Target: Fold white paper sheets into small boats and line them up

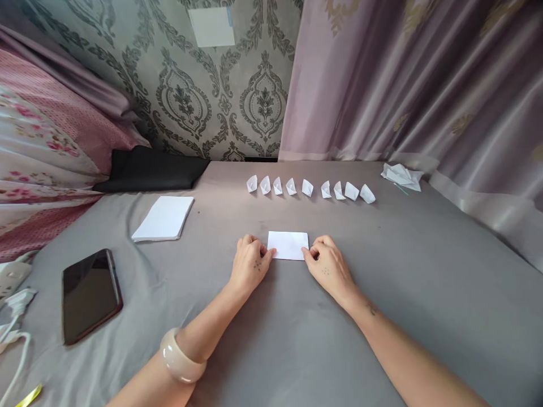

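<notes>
A folded white sheet of paper [288, 245] lies flat on the grey cloth in front of me, its long side running left to right. My left hand [251, 259] pinches its lower left corner between thumb and curled fingers. At the lower right corner, my right hand [330, 267] grips the paper the same way. Beyond the sheet, several small folded paper boats [291, 186] stand in a row. To the left rests a stack of white paper [164, 219].
A dark phone or tablet [91, 294] lies at the left, near a white power strip with plugs [17, 302]. Folded black cloth [156, 168] is at the back left. Crumpled white papers [402, 176] sit at the back right by the curtain [365, 79].
</notes>
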`<state>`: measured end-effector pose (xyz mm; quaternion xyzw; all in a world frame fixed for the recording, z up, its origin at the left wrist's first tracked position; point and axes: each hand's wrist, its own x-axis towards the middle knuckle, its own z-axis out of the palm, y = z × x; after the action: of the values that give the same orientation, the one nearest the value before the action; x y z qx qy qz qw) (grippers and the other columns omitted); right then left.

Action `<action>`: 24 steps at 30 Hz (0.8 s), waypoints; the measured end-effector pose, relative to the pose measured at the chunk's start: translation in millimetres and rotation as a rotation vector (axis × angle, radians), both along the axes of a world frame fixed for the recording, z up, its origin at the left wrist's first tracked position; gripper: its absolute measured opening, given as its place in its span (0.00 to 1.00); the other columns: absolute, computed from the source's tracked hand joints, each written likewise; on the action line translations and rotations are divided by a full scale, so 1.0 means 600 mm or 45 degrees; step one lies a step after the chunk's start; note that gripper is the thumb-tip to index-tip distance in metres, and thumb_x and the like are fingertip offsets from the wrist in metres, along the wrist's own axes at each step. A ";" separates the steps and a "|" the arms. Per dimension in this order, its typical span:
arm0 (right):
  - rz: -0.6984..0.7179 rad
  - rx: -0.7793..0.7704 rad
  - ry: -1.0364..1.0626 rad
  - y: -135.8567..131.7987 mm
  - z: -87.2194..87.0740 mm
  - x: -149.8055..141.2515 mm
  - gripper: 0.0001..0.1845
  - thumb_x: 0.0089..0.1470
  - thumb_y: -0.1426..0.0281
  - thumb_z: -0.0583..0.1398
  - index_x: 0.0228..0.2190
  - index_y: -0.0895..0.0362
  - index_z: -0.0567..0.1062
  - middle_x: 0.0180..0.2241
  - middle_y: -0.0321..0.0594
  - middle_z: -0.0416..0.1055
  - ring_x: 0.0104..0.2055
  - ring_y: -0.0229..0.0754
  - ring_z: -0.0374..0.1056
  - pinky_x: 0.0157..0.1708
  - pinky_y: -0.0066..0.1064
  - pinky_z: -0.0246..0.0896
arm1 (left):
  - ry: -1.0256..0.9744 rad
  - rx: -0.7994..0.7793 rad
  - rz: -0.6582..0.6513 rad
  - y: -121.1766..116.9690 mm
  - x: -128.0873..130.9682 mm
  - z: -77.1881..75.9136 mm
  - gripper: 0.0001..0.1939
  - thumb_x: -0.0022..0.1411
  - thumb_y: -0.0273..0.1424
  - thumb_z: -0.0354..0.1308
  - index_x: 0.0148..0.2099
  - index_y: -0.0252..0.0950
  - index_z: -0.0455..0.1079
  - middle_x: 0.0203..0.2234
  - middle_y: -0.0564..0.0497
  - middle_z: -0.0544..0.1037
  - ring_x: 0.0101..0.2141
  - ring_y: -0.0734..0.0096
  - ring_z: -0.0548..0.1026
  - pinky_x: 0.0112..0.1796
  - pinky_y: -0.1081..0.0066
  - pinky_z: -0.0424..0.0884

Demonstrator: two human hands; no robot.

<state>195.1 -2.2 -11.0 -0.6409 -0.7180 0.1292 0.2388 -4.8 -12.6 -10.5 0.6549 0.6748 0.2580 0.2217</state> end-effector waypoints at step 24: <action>0.575 0.211 -0.265 -0.019 0.026 0.027 0.08 0.61 0.71 0.54 0.33 0.55 0.72 0.38 0.40 0.69 0.39 0.40 0.67 0.33 0.30 0.61 | 0.713 0.460 -0.734 -0.005 0.016 0.022 0.14 0.68 0.29 0.43 0.37 0.38 0.70 0.34 0.48 0.76 0.36 0.63 0.72 0.35 0.65 0.64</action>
<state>211.5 -13.7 4.3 -0.4524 -0.8717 0.0533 0.1805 4.8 -15.7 2.5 0.8894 0.4426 0.1119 -0.0249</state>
